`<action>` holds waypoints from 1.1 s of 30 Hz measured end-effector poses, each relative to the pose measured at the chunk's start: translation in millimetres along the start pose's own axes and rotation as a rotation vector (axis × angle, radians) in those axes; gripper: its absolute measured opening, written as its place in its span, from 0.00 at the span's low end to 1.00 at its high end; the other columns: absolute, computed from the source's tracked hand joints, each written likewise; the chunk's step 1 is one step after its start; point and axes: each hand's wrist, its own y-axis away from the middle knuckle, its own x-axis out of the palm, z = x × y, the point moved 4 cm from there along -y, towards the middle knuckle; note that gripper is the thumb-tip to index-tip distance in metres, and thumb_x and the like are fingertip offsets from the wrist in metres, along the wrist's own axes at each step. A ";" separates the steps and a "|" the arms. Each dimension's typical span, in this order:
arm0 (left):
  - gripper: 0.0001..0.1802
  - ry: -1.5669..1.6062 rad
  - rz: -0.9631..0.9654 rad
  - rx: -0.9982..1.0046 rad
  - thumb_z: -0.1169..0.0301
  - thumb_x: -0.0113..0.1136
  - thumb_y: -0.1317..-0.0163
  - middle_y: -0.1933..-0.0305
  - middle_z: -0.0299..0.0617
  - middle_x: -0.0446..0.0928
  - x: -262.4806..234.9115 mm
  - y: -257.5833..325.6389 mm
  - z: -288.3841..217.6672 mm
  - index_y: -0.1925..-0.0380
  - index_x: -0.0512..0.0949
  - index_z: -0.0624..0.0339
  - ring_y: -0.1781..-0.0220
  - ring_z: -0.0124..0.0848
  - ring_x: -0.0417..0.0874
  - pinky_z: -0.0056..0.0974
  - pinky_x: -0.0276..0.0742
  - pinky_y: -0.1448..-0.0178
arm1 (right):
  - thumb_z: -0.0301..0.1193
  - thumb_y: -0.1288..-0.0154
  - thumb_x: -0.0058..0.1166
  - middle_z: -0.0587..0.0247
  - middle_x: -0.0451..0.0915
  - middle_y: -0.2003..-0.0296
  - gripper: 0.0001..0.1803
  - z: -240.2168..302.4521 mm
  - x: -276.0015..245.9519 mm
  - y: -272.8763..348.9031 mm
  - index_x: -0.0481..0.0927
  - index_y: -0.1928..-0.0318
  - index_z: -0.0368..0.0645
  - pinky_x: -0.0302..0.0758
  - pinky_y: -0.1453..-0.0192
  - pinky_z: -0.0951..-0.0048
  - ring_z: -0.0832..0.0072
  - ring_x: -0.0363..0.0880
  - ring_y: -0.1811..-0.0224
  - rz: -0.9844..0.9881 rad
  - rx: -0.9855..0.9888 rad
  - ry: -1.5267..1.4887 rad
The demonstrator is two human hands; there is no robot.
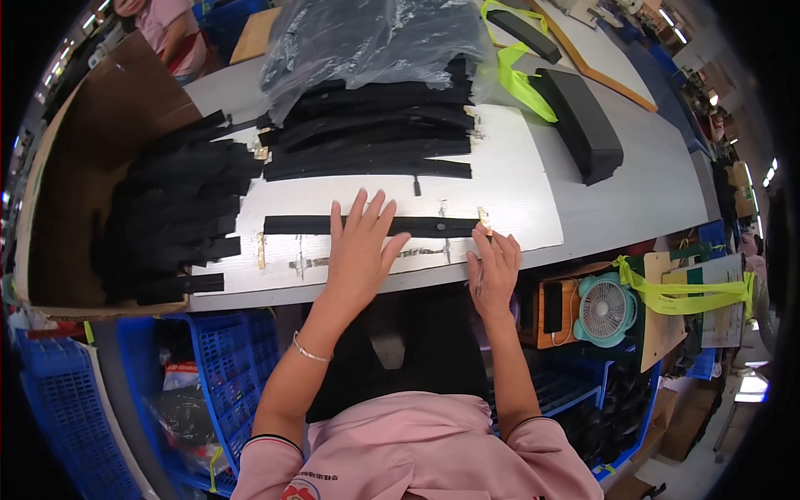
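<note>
A narrow black fabric strip lies straight across the white board in front of me, with a small round dark spot near its right end. My left hand rests flat over the strip's left half, fingers spread, holding nothing. At the strip's right end, my right hand is closed around a slim pen-like tool, mostly hidden by the fingers. Its fingertips are at the strip's end, beside a tape mark on the board. Beyond the hands lie several similar black strips in a row, partly under clear plastic.
A cardboard box on its side at left holds heaped black strips. A long dark grey block and yellow-green ribbon lie at back right. Below the table edge are blue crates and a teal fan. Another person sits at far left.
</note>
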 end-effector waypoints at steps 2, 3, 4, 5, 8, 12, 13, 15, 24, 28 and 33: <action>0.28 -0.021 0.020 -0.045 0.58 0.58 0.25 0.25 0.52 0.69 -4.3 24.9 4.2 0.32 0.74 0.64 0.19 0.52 0.62 0.64 0.45 0.17 | 0.26 0.34 0.65 0.61 0.84 0.42 0.25 1.4 -0.4 -2.6 0.79 0.37 0.43 0.62 0.24 0.53 0.60 0.77 0.37 -0.011 0.004 -0.018; 0.29 -0.025 0.035 -0.076 0.59 0.59 0.25 0.24 0.51 0.68 -2.7 36.8 11.6 0.31 0.72 0.63 0.19 0.51 0.61 0.64 0.42 0.17 | 0.25 0.34 0.64 0.60 0.83 0.41 0.25 0.9 -0.5 -3.0 0.78 0.37 0.43 0.62 0.24 0.52 0.59 0.77 0.37 -0.008 0.002 -0.028; 0.29 -0.032 0.049 -0.110 0.60 0.59 0.26 0.23 0.49 0.67 -4.9 45.6 17.0 0.29 0.71 0.62 0.18 0.50 0.60 0.64 0.39 0.16 | 0.25 0.34 0.64 0.60 0.83 0.41 0.25 1.1 -0.3 -3.4 0.78 0.37 0.43 0.62 0.24 0.52 0.59 0.77 0.37 -0.003 -0.006 -0.045; 0.30 -0.042 0.050 -0.129 0.61 0.61 0.27 0.23 0.49 0.67 -6.5 52.1 19.8 0.29 0.71 0.61 0.18 0.49 0.60 0.64 0.39 0.16 | 0.25 0.34 0.64 0.60 0.83 0.41 0.25 0.8 -0.6 -3.9 0.78 0.37 0.43 0.62 0.24 0.51 0.59 0.77 0.36 0.005 -0.007 -0.032; 0.31 0.002 0.059 -0.186 0.60 0.63 0.28 0.23 0.49 0.67 -13.0 64.0 25.2 0.29 0.71 0.60 0.17 0.48 0.59 0.64 0.39 0.16 | 0.25 0.33 0.63 0.58 0.83 0.41 0.24 0.5 -2.3 -4.8 0.78 0.37 0.42 0.62 0.24 0.51 0.59 0.76 0.36 0.027 -0.017 -0.032; 0.34 -0.030 -0.189 -0.141 0.58 0.65 0.30 0.25 0.53 0.68 -34.2 54.3 31.1 0.30 0.71 0.63 0.19 0.50 0.62 0.69 0.39 0.18 | 0.25 0.31 0.62 0.57 0.83 0.41 0.22 1.9 -0.7 -3.4 0.79 0.37 0.42 0.64 0.25 0.50 0.58 0.76 0.36 0.024 -0.042 -0.016; 0.34 -0.067 -0.198 -0.148 0.56 0.64 0.30 0.24 0.54 0.67 -33.6 52.0 36.9 0.30 0.71 0.63 0.19 0.50 0.61 0.71 0.38 0.19 | 0.25 0.31 0.62 0.57 0.83 0.41 0.22 0.9 -1.3 -2.9 0.79 0.37 0.41 0.64 0.25 0.50 0.57 0.75 0.36 0.025 -0.018 -0.009; 0.34 -0.094 -0.139 -0.184 0.56 0.64 0.30 0.24 0.54 0.66 -28.8 60.3 47.8 0.31 0.72 0.64 0.19 0.50 0.61 0.72 0.38 0.19 | 0.25 0.30 0.61 0.56 0.82 0.41 0.22 1.9 -1.8 -1.4 0.79 0.36 0.41 0.64 0.25 0.49 0.56 0.74 0.36 0.031 0.012 -0.012; 0.35 -0.073 -0.048 -0.283 0.55 0.64 0.29 0.21 0.48 0.64 -34.6 103.5 45.9 0.29 0.70 0.61 0.17 0.47 0.58 0.76 0.30 0.20 | 0.25 0.29 0.60 0.58 0.82 0.38 0.22 0.7 2.4 1.6 0.79 0.35 0.40 0.65 0.25 0.51 0.56 0.74 0.36 0.037 -0.005 0.010; 0.35 -0.084 -0.071 -0.343 0.55 0.63 0.29 0.20 0.46 0.64 -40.4 110.9 62.9 0.27 0.69 0.58 0.16 0.46 0.56 0.76 0.28 0.20 | 0.25 0.29 0.60 0.58 0.82 0.38 0.22 -0.6 2.8 2.6 0.79 0.36 0.39 0.67 0.27 0.52 0.55 0.74 0.36 0.029 -0.039 0.049; 0.34 -0.159 -0.121 -0.332 0.54 0.65 0.31 0.22 0.45 0.66 -45.5 115.0 75.3 0.28 0.71 0.56 0.17 0.46 0.60 0.74 0.29 0.20 | 0.24 0.28 0.60 0.52 0.83 0.42 0.22 5.9 -4.3 -3.0 0.79 0.36 0.39 0.67 0.27 0.52 0.55 0.75 0.37 0.051 0.013 0.037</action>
